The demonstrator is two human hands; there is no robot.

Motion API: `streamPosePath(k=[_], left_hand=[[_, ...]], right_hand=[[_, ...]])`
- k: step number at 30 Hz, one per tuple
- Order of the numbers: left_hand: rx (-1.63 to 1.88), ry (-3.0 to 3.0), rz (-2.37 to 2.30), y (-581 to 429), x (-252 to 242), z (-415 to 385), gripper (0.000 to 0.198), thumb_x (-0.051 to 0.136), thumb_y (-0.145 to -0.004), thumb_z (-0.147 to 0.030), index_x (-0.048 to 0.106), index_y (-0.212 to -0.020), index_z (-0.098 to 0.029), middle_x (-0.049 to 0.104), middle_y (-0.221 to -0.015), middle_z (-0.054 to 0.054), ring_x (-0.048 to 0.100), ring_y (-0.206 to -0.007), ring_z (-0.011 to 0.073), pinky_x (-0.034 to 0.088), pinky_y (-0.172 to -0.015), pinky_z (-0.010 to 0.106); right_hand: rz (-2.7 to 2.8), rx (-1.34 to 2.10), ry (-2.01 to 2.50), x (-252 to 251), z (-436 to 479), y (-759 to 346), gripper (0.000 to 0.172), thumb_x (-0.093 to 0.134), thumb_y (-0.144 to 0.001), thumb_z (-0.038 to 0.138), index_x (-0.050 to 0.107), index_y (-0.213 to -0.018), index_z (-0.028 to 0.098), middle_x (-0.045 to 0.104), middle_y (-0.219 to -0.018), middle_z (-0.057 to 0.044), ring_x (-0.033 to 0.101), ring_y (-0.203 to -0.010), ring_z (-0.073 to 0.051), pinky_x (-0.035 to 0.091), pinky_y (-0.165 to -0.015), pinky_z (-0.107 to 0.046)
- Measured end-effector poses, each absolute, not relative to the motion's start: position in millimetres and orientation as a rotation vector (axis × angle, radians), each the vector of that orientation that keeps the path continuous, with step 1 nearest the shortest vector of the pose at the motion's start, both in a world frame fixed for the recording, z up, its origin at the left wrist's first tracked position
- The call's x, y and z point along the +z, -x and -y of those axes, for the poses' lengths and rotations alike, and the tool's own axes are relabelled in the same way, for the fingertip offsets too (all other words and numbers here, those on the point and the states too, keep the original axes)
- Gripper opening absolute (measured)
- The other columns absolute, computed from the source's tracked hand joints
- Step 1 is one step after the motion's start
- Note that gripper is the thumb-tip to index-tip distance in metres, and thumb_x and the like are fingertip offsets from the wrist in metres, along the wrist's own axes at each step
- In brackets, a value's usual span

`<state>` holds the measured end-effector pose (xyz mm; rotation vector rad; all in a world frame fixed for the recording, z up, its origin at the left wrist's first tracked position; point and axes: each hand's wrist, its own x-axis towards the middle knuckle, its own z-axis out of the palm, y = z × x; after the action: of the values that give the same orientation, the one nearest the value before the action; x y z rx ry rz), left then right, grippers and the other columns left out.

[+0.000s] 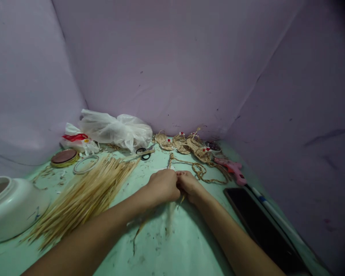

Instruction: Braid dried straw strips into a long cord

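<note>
My left hand [164, 184] and my right hand [189, 185] meet over the middle of the table, both closed with the fingers pinched together. Between them they grip the straw strands of a thin straw cord [170, 161], whose upper end shows just beyond the knuckles. Loose strand ends [182, 199] poke out beneath the fingers. From the top of that cord a longer twisted length [199, 170] runs off in loops to the right. The exact grip is hidden by the fingers.
Left lies a straw bundle [83, 203], beside a white pot [14, 209], a tape ring [86, 165] and a round tin [64, 158]. Behind are plastic bags [117, 130], scissors [143, 153] and woven straw pieces [179, 143]. Right are a pink glue gun [231, 168] and a dark flat object [264, 230].
</note>
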<state>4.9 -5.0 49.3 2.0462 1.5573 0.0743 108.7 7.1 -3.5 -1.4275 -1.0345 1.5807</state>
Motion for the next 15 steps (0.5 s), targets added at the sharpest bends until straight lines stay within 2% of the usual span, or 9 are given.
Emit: streamPosePath(k=[3,5,7,10,15], left_hand=[[0.175,-1.893,-1.568,9,53,-11,0.015,0.052,-0.061,-0.024,0.06,-0.058,-0.012,0.055,-0.052,0.005,0.048,-0.043,0.0115,0.032,-0.043,0.022],[0.334,-1.689,-1.6,16,52,-22,0.018,0.048,-0.065,-0.024,0.06,-0.063,-0.011,0.053,-0.051,0.002,0.039,-0.036,0.0069,0.027,-0.039,0.02],[0.314,-1.448,-1.491,19,47,-29,0.016,0.047,-0.067,-0.022,0.059,-0.066,-0.01,0.051,-0.049,0.0,0.033,-0.034,0.0042,0.023,-0.037,0.019],[0.187,-1.154,-1.256,16,33,-33,0.014,0.048,-0.069,-0.017,0.054,-0.059,-0.01,0.049,-0.047,-0.001,0.033,-0.033,0.0024,0.021,-0.036,0.017],[0.142,-1.2,-1.327,14,19,-37,0.016,0.048,-0.068,-0.015,0.049,-0.052,-0.012,0.04,-0.038,-0.004,0.031,-0.03,0.0026,0.02,-0.034,0.017]], right_hand=[[1.063,1.658,1.357,-3,-8,-112,0.006,0.047,-0.051,0.009,0.049,-0.048,0.014,0.046,-0.037,0.003,0.036,-0.033,-0.006,0.023,-0.037,-0.019],[1.072,1.693,1.334,-2,-9,-114,0.005,0.05,-0.052,0.011,0.049,-0.049,0.014,0.047,-0.038,0.003,0.037,-0.033,-0.006,0.023,-0.037,-0.019],[1.083,1.729,1.284,-2,-9,-115,0.005,0.053,-0.054,0.013,0.05,-0.05,0.013,0.049,-0.04,0.002,0.039,-0.035,-0.006,0.025,-0.038,-0.019],[1.169,1.733,1.192,-5,-12,-117,0.01,0.058,-0.055,0.018,0.051,-0.051,0.013,0.052,-0.045,0.001,0.043,-0.041,-0.007,0.029,-0.042,-0.019],[1.499,1.407,1.34,-14,-17,-122,0.01,0.055,-0.058,0.02,0.05,-0.052,0.013,0.048,-0.045,0.003,0.034,-0.04,-0.005,0.023,-0.041,-0.019]])
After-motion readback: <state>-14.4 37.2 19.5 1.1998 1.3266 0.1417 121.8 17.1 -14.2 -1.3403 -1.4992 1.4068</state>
